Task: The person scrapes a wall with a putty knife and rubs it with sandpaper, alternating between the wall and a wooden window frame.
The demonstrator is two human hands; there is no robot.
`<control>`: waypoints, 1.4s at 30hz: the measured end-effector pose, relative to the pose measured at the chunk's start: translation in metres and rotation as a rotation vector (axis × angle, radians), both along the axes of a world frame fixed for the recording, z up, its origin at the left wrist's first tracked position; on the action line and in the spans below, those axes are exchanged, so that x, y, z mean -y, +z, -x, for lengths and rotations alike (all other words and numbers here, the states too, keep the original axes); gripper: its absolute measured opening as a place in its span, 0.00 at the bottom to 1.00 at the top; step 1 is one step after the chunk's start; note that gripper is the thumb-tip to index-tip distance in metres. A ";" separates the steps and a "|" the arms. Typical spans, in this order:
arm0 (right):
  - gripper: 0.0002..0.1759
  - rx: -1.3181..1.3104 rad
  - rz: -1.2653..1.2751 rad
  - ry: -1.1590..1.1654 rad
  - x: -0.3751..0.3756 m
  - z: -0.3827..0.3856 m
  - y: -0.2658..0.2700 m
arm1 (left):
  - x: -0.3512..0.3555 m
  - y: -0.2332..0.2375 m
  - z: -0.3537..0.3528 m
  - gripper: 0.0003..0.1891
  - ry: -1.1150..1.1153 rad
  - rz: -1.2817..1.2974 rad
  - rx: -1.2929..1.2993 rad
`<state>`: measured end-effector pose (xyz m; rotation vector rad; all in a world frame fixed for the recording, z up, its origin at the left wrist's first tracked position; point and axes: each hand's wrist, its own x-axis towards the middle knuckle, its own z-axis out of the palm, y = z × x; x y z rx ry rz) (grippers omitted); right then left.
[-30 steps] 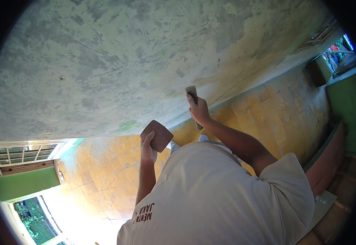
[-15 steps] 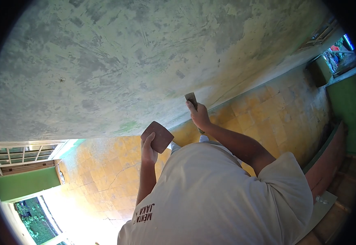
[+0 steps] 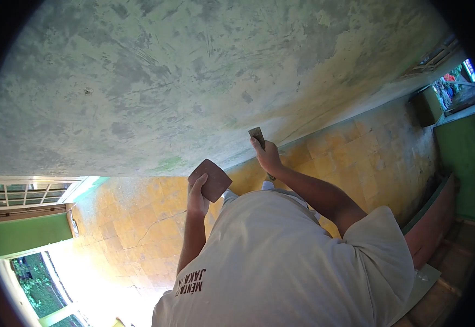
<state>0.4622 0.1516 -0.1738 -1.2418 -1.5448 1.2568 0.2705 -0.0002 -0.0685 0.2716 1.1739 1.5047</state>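
Observation:
My left hand (image 3: 197, 195) grips a flat reddish-brown square plate (image 3: 210, 180), thumb on its upper face and the fingers hidden beneath. To the right, my right hand (image 3: 269, 156) is closed round a putty knife (image 3: 257, 136), its broad blade end pointing up toward the wall and the handle end showing below the fist. Both tools are close to the patchy grey-green wall (image 3: 183, 82); whether either touches it I cannot tell.
Yellow tiled floor (image 3: 134, 218) runs along the wall's foot. A white-framed window (image 3: 30, 193) and a bright opening are at the left. On the right stand a curved reddish panel (image 3: 433, 223) and a green wall (image 3: 460, 158).
The view has turned slightly, so the wall and windows sit a little differently. My right hand and putty knife appear slightly lower; both hands keep their holds.

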 end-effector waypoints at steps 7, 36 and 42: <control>0.30 -0.305 0.283 -0.025 -0.014 0.021 0.081 | 0.003 -0.002 -0.001 0.20 -0.007 0.002 0.016; 0.27 -0.203 0.183 0.065 0.018 0.039 0.026 | 0.013 0.011 -0.003 0.19 0.037 -0.002 0.007; 0.28 -0.331 0.269 0.072 0.001 0.050 0.077 | 0.016 0.012 -0.002 0.19 0.026 0.018 0.005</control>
